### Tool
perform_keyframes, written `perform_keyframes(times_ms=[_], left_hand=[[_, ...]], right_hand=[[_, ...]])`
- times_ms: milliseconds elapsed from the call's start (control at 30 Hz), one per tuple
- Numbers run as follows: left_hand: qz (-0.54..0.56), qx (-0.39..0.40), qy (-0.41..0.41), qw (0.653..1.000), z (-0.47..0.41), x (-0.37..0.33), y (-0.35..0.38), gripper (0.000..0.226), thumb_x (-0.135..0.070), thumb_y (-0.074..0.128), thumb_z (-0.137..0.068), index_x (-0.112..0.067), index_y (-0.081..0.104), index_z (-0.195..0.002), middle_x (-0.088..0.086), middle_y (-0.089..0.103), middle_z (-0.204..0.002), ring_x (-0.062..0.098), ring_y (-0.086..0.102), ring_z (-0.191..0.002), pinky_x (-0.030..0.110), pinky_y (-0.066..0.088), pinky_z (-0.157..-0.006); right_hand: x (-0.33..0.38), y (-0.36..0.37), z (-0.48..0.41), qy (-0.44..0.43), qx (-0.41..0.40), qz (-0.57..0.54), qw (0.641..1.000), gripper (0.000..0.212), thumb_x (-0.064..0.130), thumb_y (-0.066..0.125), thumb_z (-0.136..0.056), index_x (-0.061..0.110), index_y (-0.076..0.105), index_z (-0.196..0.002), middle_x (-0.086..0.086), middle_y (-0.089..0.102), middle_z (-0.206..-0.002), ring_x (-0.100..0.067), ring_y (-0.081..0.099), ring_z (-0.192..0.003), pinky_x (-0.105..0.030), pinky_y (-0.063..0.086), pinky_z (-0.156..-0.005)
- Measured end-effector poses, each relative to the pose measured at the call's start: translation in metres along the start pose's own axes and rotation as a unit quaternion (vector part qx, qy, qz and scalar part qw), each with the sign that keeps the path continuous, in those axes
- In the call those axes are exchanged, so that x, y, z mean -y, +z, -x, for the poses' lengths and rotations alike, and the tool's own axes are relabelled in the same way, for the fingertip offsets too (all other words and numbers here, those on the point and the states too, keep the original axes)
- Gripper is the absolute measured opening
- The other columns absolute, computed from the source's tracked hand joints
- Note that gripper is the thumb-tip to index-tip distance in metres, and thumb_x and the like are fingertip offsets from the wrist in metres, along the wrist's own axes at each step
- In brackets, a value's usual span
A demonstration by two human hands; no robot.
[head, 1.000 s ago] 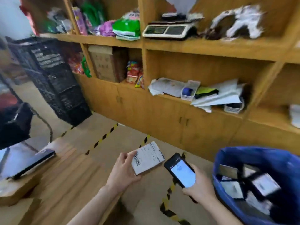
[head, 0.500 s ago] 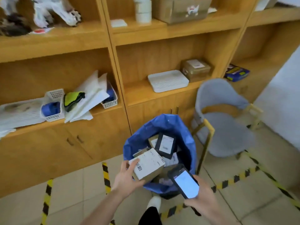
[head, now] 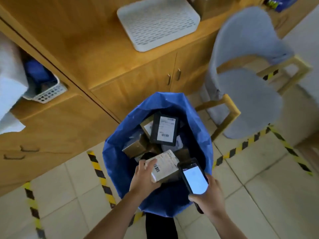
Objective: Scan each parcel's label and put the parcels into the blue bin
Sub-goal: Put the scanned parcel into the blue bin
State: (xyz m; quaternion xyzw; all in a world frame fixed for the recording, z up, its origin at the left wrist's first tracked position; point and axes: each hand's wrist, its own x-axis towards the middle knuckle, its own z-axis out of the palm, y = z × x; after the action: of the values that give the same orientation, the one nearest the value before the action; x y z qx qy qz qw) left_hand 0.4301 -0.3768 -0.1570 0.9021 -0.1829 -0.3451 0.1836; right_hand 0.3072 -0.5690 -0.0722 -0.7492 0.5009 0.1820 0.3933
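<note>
The blue bin (head: 117,163) stands on the tiled floor right below me, lined with a blue bag and holding several parcels, among them a black one with a white label (head: 164,129). My left hand (head: 144,178) grips a small cardboard parcel (head: 166,168) by its left end, label up, over the bin's opening. To the right of the parcel, my right hand (head: 209,199) holds a black phone (head: 194,178) with its screen lit, above the bin's near right rim.
Wooden cabinets (head: 138,80) with shelves stand just behind the bin. A white perforated tray (head: 158,21) lies on a shelf. A grey chair with wooden arms (head: 250,83) stands to the right. Yellow-black tape (head: 98,169) marks the floor.
My view swung right and down from the shelves onto the bin. Both hands moved forward, and the parcel now hangs over the bin's opening instead of beside it.
</note>
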Motion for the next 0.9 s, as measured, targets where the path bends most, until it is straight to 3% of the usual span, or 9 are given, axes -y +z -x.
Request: perform_keyframes(times_ms=[200,333,400,500,733,900], left_hand=[[0.036,0.029,0.017,0.999,-0.070,-0.009,0.031,0.092,-0.039,0.081,-0.073,-0.031,0.028,-0.147,0.004,0.021,-0.144,0.027,0.035,-0.131,0.035,0.042,-0.105],[0.003,0.122,0.005,0.993,-0.090,0.000,0.032,0.110,-0.041,0.082,-0.071,-0.036,0.009,-0.153,0.012,-0.009,-0.158,0.035,0.009,-0.146,0.046,0.032,-0.114],[-0.019,0.139,0.001,0.990,-0.093,0.004,0.024,0.110,-0.042,0.081,-0.073,-0.037,0.006,-0.153,0.009,-0.013,-0.159,0.035,0.011,-0.146,0.045,0.035,-0.113],[-0.029,0.122,0.008,0.992,-0.092,0.005,0.005,0.099,-0.042,0.076,-0.079,-0.036,0.011,-0.153,0.004,0.000,-0.158,0.032,0.025,-0.141,0.043,0.043,-0.106],[0.002,0.064,0.008,0.998,-0.065,-0.002,-0.041,0.082,-0.039,0.068,-0.086,-0.029,0.020,-0.152,0.004,0.028,-0.148,0.023,0.037,-0.134,0.038,0.042,-0.105],[0.026,0.007,0.008,1.000,-0.013,0.001,-0.056,0.074,-0.041,0.064,-0.089,-0.030,0.023,-0.150,0.002,0.033,-0.150,0.023,0.042,-0.132,0.037,0.043,-0.103]], right_hand=[[0.003,0.015,-0.046,0.050,-0.005,0.042,0.998,0.084,0.027,0.077,-0.052,0.029,0.042,-0.128,0.005,0.047,-0.107,-0.019,0.052,-0.094,-0.035,0.050,-0.078],[0.007,0.017,-0.053,0.064,0.003,0.045,0.997,0.087,0.026,0.077,-0.054,0.027,0.039,-0.132,0.008,0.045,-0.108,-0.016,0.050,-0.090,-0.038,0.051,-0.081],[0.011,0.016,-0.051,0.069,0.010,0.047,0.996,0.086,0.027,0.076,-0.054,0.029,0.038,-0.132,0.009,0.045,-0.111,-0.015,0.049,-0.088,-0.040,0.051,-0.084],[0.021,0.011,-0.043,0.063,0.015,0.042,0.997,0.085,0.027,0.074,-0.054,0.030,0.038,-0.130,0.009,0.046,-0.112,-0.016,0.051,-0.090,-0.042,0.051,-0.085],[0.033,-0.003,-0.018,0.006,0.015,0.031,0.999,0.084,0.025,0.075,-0.052,0.029,0.041,-0.128,0.006,0.048,-0.111,-0.016,0.050,-0.092,-0.040,0.050,-0.083],[0.029,-0.007,0.007,-0.057,0.030,0.050,0.997,0.075,0.031,0.071,-0.044,0.031,0.042,-0.112,0.008,0.047,-0.103,-0.011,0.050,-0.085,-0.031,0.046,-0.064]])
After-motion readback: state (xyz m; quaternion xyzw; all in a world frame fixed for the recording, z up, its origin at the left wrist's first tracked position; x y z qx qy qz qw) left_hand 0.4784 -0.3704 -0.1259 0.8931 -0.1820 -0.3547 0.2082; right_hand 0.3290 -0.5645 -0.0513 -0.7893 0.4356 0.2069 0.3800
